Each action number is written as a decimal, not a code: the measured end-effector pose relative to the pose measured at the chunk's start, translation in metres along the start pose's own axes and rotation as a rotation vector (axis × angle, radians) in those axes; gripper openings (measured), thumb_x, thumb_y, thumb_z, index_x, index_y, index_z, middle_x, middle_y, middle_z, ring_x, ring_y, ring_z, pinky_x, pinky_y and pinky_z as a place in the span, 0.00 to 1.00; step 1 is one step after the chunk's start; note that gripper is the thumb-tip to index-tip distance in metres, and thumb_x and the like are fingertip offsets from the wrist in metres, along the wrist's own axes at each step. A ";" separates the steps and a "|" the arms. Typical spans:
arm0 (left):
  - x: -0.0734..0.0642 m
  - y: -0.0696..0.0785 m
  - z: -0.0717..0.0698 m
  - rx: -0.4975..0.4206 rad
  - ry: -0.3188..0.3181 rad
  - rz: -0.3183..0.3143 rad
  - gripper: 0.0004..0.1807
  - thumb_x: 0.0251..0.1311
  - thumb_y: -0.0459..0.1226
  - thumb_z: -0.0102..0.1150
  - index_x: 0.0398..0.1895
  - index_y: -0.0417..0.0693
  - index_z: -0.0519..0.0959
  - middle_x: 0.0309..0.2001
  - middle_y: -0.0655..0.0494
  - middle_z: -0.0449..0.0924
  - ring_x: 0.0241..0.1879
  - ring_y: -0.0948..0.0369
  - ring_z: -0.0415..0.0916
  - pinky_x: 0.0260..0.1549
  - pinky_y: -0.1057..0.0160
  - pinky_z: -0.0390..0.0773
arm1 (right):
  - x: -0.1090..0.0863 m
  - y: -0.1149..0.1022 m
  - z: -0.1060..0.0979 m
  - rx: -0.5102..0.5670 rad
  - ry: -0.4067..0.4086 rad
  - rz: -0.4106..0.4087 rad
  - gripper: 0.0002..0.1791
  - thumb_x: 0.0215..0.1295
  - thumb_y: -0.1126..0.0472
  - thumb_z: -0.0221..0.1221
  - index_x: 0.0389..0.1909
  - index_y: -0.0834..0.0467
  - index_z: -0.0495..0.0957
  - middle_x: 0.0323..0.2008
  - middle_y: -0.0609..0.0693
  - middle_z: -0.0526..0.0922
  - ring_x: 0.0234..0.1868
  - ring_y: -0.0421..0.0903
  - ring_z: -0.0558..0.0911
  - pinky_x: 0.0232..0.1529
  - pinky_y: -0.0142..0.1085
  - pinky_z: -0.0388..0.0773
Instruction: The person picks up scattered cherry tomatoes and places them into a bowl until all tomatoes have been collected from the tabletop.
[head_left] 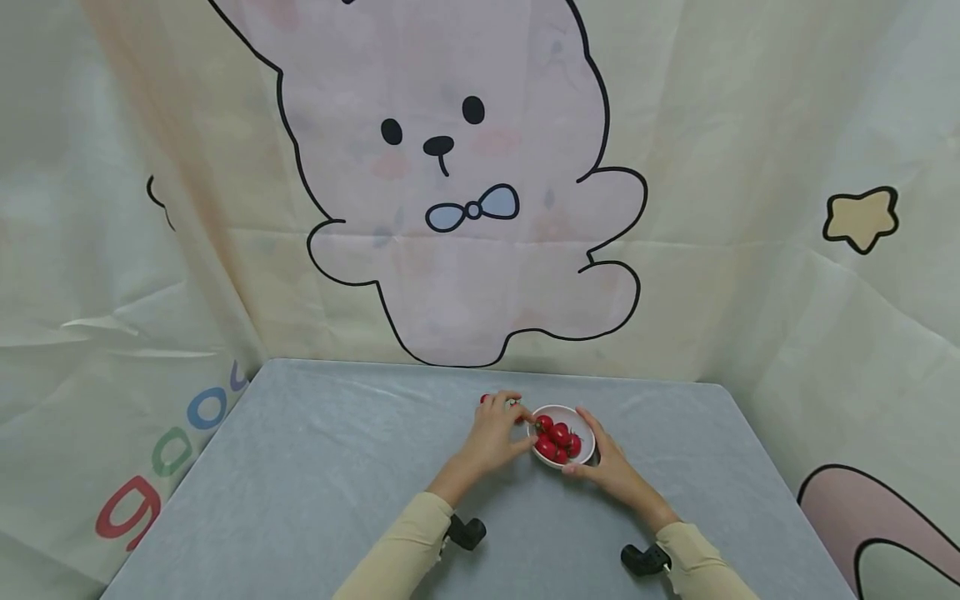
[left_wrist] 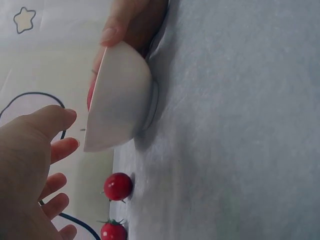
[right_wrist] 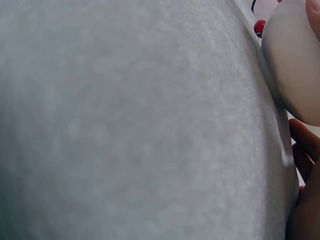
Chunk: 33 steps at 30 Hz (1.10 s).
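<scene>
A white bowl (left_wrist: pixel 120 102) stands upright on the cloth and holds several red cherry tomatoes (head_left: pixel 559 433) with green stems. My right hand (head_left: pixel 617 472) grips it from the right, thumb on the near rim and fingers around the far side. At the bowl's left edge hovers my left hand (head_left: pixel 491 433); in the left wrist view its fingers are spread loosely, apart from the bowl, with nothing between them. Two loose tomatoes lie on the cloth left of the bowl, one nearer tomato (left_wrist: pixel 118 186) and another tomato (left_wrist: pixel 113 231), partly hidden by the left hand in the head view.
A pale grey-blue cloth (head_left: pixel 315 467) covers the table, whose far edge lies just beyond the bowl. Behind it hangs a printed curtain (head_left: pixel 697 275) with a cartoon animal. Black wrist cameras are strapped at both cuffs.
</scene>
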<state>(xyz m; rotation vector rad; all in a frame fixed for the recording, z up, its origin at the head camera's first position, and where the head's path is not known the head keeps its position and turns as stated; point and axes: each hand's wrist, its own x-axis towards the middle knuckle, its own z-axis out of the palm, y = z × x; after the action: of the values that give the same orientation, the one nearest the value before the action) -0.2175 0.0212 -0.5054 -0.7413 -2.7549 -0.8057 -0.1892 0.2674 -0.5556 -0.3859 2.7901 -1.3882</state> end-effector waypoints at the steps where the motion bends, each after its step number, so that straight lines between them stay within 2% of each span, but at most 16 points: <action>1: 0.000 -0.001 0.000 -0.002 0.003 -0.002 0.15 0.53 0.51 0.64 0.41 0.58 0.80 0.62 0.54 0.67 0.60 0.52 0.63 0.56 0.47 0.65 | 0.000 0.001 0.000 0.006 -0.001 0.004 0.58 0.44 0.50 0.72 0.73 0.41 0.46 0.73 0.56 0.55 0.72 0.60 0.56 0.63 0.67 0.53; 7: 0.003 -0.006 -0.003 -0.029 -0.003 -0.033 0.16 0.54 0.51 0.63 0.43 0.56 0.80 0.61 0.53 0.67 0.60 0.52 0.62 0.58 0.46 0.63 | 0.000 -0.002 -0.001 0.019 -0.014 0.040 0.57 0.45 0.49 0.71 0.72 0.38 0.46 0.73 0.54 0.53 0.73 0.59 0.54 0.63 0.69 0.50; 13: 0.005 -0.009 -0.007 -0.039 0.009 -0.046 0.15 0.54 0.49 0.64 0.42 0.54 0.79 0.61 0.52 0.67 0.60 0.51 0.62 0.58 0.45 0.63 | 0.000 -0.003 0.000 0.058 -0.008 0.039 0.57 0.45 0.52 0.72 0.73 0.42 0.47 0.73 0.55 0.54 0.73 0.60 0.54 0.63 0.70 0.49; 21: 0.012 -0.010 -0.010 -0.054 0.016 -0.072 0.15 0.55 0.47 0.63 0.44 0.54 0.78 0.62 0.52 0.66 0.62 0.51 0.61 0.60 0.44 0.62 | 0.000 -0.002 -0.001 0.020 0.003 0.024 0.58 0.44 0.49 0.72 0.73 0.40 0.46 0.73 0.55 0.55 0.73 0.59 0.56 0.64 0.68 0.51; 25: 0.015 -0.010 -0.010 -0.058 0.018 -0.090 0.14 0.56 0.47 0.63 0.44 0.54 0.79 0.62 0.52 0.66 0.62 0.50 0.60 0.60 0.43 0.61 | 0.000 -0.003 -0.001 0.014 0.006 0.013 0.58 0.44 0.48 0.72 0.73 0.41 0.46 0.73 0.56 0.55 0.73 0.60 0.56 0.64 0.68 0.51; 33: 0.016 -0.013 -0.006 -0.055 0.024 -0.123 0.14 0.56 0.47 0.62 0.44 0.55 0.78 0.62 0.50 0.66 0.61 0.49 0.61 0.60 0.42 0.62 | 0.000 -0.003 0.000 0.026 -0.013 0.052 0.57 0.46 0.50 0.71 0.73 0.40 0.45 0.73 0.55 0.54 0.73 0.60 0.54 0.64 0.69 0.50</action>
<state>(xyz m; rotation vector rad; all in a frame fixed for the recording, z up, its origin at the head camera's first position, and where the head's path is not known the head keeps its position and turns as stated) -0.2380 0.0153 -0.5019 -0.5730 -2.7895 -0.9117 -0.1885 0.2650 -0.5531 -0.3192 2.7483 -1.4038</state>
